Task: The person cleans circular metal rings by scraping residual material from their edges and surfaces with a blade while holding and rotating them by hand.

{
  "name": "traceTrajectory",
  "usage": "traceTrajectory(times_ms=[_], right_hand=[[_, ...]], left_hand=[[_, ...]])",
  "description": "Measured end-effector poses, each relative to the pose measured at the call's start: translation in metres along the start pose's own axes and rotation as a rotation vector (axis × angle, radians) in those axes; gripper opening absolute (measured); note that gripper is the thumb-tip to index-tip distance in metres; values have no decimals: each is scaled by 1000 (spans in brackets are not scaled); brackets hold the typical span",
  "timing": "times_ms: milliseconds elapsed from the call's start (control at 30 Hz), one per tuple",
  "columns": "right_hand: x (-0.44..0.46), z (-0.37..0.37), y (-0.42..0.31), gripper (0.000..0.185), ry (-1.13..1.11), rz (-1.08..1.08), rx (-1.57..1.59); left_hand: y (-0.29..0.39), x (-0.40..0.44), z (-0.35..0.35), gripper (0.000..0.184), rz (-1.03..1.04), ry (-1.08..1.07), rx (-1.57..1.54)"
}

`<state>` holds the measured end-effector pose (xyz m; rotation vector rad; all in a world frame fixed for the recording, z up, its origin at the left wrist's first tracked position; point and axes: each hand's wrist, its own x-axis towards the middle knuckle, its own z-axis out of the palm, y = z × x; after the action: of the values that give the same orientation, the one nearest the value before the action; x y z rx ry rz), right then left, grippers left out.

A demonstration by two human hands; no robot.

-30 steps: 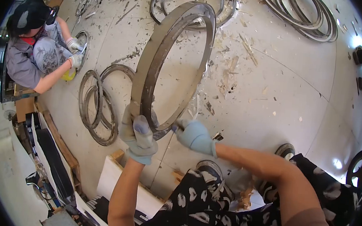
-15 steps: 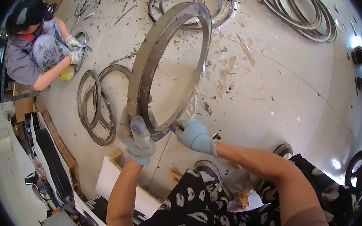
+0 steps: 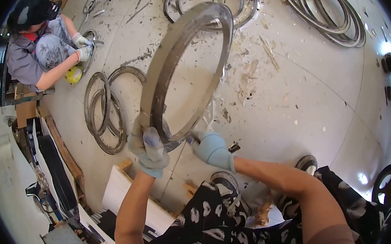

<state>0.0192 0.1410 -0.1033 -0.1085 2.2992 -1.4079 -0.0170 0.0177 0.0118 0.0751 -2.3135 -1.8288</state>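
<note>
A large grey-brown metal ring (image 3: 155, 79) stands tilted upright in front of me, its surface worn and dirty. My left hand (image 3: 149, 148), in a grey and light-blue glove, is wrapped around the ring's lower left edge. Close to the lower right of the rim is my right hand (image 3: 211, 149), in a light-blue glove with its fingers closed. A small dark-blue bit shows at its fingertips beside the rim; what it belongs to is hidden. A small dark piece (image 3: 234, 147) shows just behind that hand, and I cannot tell whether it is held.
More rings (image 3: 108, 109) lie on the floor at left, with further rings (image 3: 327, 22) at the back. Scraps (image 3: 250, 82) litter the tiles. A co-worker (image 3: 44, 43) crouches at left, gloved hands on another ring. A wooden-edged white board (image 3: 138, 196) is near my left forearm.
The view has shifted slightly, and the ring appears a little further right with its lean slightly changed. Both hands keep nearly the same places at its lower rim.
</note>
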Motion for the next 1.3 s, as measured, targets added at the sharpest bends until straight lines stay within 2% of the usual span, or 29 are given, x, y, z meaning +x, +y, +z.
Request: traceTrajectory(times_ms=[67, 133, 200, 267, 333, 367, 433, 467, 533, 567, 600, 667, 700, 733, 800, 833, 900, 933, 1000, 1033, 1100, 1133, 1200, 1233, 1300], right_hand=[[28, 5, 33, 25, -2, 0, -54], [37, -2, 37, 26, -8, 10, -112], [26, -3, 34, 27, 22, 87, -12], [6, 10, 9, 29, 28, 52, 116], [5, -4, -13, 29, -119, 82, 270], [5, -9, -17, 29, -119, 85, 273], [11, -21, -24, 30, -360, 425, 306], [0, -14, -39, 30, -364, 433, 309], [-27, 7, -77, 34, -176, 194, 747], [-24, 11, -69, 32, -267, 275, 830], [-18, 20, -47, 32, -264, 266, 838], [-4, 34, 8, 30, -267, 413, 645], [2, 32, 17, 30, -176, 361, 440], [-6, 29, -3, 30, -174, 363, 441], [-39, 24, -68, 31, -93, 16, 756], [-32, 26, -60, 31, -90, -3, 750], [-22, 40, -30, 29, -183, 92, 450], [-19, 35, -20, 29, -177, 90, 450], [-11, 25, -1, 29, -269, 218, 336], [-20, 26, -16, 29, -273, 222, 337], [-43, 35, -58, 30, -93, 46, 516], [-35, 31, -51, 30, -88, 31, 512], [-23, 20, -34, 30, -299, 242, 378], [-27, 20, -37, 30, -297, 241, 375], [-40, 18, -50, 31, -125, -9, 367]], left_hand=[[-7, -1, -6, 62, -60, -22, -50], [3, 3, 2, 62, -40, -8, -53], [2, 2, 3, 61, -31, 10, -55], [-7, 2, -3, 63, 29, 8, 18], [-7, 2, -3, 66, 50, -5, -2], [-7, -1, -3, 68, 61, -20, -27], [-8, -3, -5, 71, 32, -21, -86], [-10, -8, -7, 73, -7, -9, -142], [-25, -22, -19, 77, -44, -1, -200], [-32, -24, -26, 81, -65, -3, -257], [-34, -26, -31, 81, -57, -10, -250], [-39, -33, -35, 87, -28, -48, -145], [-41, -35, -35, 87, -30, -52, -144], [-43, -36, -34, 89, -62, 7, -195], [-44, -47, -39, 92, -117, 65, -237], [-47, -43, -44, 91, -107, 30, -212], [-53, -42, -52, 90, -30, -46, -149], [-61, -47, -53, 90, -26, -50, -150], [-74, -55, -55, 90, -95, 11, -343], [-68, -56, -51, 90, -101, 13, -343], [-51, -54, -47, 91, -41, -26, -196], [-52, -51, -49, 91, -25, -25, -198], [-54, -54, -51, 92, -33, -41, -183], [-52, -54, -49, 92, -30, -40, -186], [-48, -55, -44, 89, -56, 42, -185]])
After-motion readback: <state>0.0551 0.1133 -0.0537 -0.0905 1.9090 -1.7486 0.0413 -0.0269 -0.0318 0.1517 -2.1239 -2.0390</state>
